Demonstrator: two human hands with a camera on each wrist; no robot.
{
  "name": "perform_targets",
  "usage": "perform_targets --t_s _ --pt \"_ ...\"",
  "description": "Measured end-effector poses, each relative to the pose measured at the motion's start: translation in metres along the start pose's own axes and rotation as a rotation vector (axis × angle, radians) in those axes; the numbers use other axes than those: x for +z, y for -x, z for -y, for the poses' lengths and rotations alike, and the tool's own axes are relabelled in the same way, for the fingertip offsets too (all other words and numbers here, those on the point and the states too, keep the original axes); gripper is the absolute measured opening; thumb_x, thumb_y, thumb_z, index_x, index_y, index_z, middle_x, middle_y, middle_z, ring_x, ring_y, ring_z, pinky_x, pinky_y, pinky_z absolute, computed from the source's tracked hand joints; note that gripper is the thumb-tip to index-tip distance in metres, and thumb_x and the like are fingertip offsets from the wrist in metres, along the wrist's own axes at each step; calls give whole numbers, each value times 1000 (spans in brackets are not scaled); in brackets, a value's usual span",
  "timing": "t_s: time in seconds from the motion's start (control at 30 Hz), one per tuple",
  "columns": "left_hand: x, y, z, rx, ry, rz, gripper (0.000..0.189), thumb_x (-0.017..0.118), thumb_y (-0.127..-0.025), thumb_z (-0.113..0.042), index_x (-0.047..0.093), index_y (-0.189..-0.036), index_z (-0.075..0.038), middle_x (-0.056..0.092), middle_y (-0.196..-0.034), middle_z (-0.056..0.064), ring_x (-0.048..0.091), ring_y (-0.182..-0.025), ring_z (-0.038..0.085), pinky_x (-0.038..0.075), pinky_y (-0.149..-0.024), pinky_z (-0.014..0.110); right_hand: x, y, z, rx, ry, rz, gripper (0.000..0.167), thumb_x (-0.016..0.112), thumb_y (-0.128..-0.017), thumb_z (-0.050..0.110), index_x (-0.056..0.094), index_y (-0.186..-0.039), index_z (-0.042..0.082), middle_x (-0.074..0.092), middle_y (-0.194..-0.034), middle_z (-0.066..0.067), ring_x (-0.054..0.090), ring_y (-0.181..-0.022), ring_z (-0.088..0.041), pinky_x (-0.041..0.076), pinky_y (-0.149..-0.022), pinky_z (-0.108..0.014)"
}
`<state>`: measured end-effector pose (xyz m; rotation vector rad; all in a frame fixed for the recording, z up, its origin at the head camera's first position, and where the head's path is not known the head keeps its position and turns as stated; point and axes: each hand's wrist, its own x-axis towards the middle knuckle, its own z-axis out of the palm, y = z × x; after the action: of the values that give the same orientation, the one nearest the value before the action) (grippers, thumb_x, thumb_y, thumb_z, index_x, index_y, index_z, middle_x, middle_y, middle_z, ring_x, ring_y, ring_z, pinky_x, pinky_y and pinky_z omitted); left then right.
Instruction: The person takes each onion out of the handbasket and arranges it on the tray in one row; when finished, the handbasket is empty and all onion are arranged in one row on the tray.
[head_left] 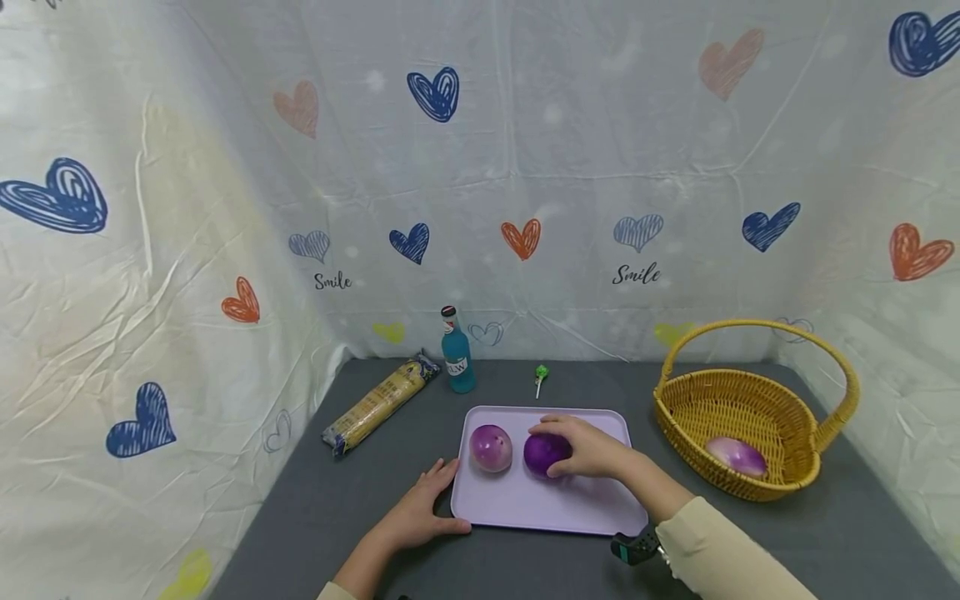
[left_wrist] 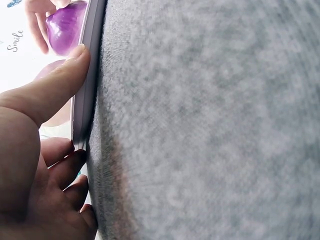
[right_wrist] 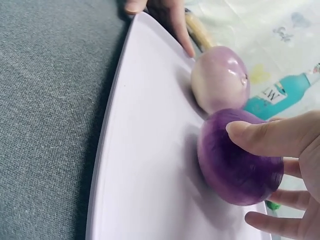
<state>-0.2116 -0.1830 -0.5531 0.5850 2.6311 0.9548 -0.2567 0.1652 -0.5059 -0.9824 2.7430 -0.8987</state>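
My right hand (head_left: 588, 447) grips a dark purple onion (right_wrist: 239, 162) over the pale lilac tray (head_left: 555, 510), the thumb on its near side and the fingers behind it. A lighter onion (head_left: 491, 448), purple fading to white, sits on the tray to its left. At the tray's near left corner, my left hand (head_left: 422, 510) holds the rim, thumb along the front edge and fingers at the left side. In the left wrist view those fingers (left_wrist: 67, 170) bend in against the rim, beside the grey tabletop.
A yellow wicker basket (head_left: 738, 383) with a tall handle stands at the right, a purple-and-white onion (head_left: 737, 457) inside. Behind the tray are a blue bottle (head_left: 458, 362), a long yellow packet (head_left: 381, 404) and a green lollipop (head_left: 542, 375). A heart-print cloth (head_left: 570, 133) hangs behind.
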Motion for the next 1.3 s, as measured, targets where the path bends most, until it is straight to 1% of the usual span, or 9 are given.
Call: perform_targets --t_s 0.17,0.3,0.4,0.53,0.63,0.8,1.0,1.2,1.3 --pt "1 1 0 13 0 -4 104 82 -78 -55 32 -159 -12 33 -164 11 17 -154 41 14 -119 68 -5 2 0 2 -20 0 62 86 -79 21 63 -135 9 49 -147 -27 47 -136 -47 40 -109 -64" --pt "1 1 0 16 8 -2 104 82 -77 -55 32 -159 -12 33 -164 11 17 -154 42 13 -119 69 -12 5 3 4 -32 -12 59 85 -80 21 64 -134 9 50 -147 -27 47 -135 -49 40 -107 -66" --pt "2 2 1 6 7 0 105 82 -78 -55 32 -159 -13 32 -165 10 16 -155 41 14 -119 69 -17 6 4 -7 -6 -26 59 85 -81 23 64 -134 9 52 -145 -25 49 -134 -49 43 -104 -66" --pt "1 3 3 -14 3 -7 106 82 -77 -56 31 -160 -13 31 -165 11 16 -155 41 15 -119 70 -24 7 6 -8 37 -32 59 84 -82 24 63 -136 11 53 -145 -21 50 -134 -46 44 -104 -64" --pt "0 3 4 -16 4 -9 106 82 -77 -56 31 -159 -12 31 -165 12 17 -154 41 15 -118 70 -31 9 6 -2 42 -37 59 84 -82 23 63 -136 12 53 -146 -22 48 -134 -46 45 -103 -64" --pt "0 2 3 -12 1 -1 106 82 -78 -56 31 -159 -12 31 -165 11 17 -155 40 15 -119 69 -40 16 4 -3 34 -42 58 83 -83 20 63 -137 14 52 -147 -21 49 -134 -45 52 -97 -60" --pt "0 1 3 -11 1 1 106 81 -78 -56 31 -159 -12 31 -165 11 17 -155 40 15 -119 69 -53 25 0 6 61 -53 58 83 -84 20 62 -138 14 53 -146 -19 50 -134 -43 49 -101 -61" --pt "1 -1 3 -2 -2 -2 105 81 -78 -56 31 -159 -11 31 -165 10 17 -155 40 15 -119 69 -67 37 -3 12 63 -70 61 83 -84 20 60 -139 10 52 -146 -22 52 -131 -46 55 -92 -57" --pt "1 -1 3 -1 -6 0 106 81 -78 -56 31 -159 -11 31 -165 10 17 -155 40 15 -119 69 -74 43 -6 22 79 -78 61 83 -84 22 60 -139 12 53 -145 -22 52 -131 -45 53 -95 -59"
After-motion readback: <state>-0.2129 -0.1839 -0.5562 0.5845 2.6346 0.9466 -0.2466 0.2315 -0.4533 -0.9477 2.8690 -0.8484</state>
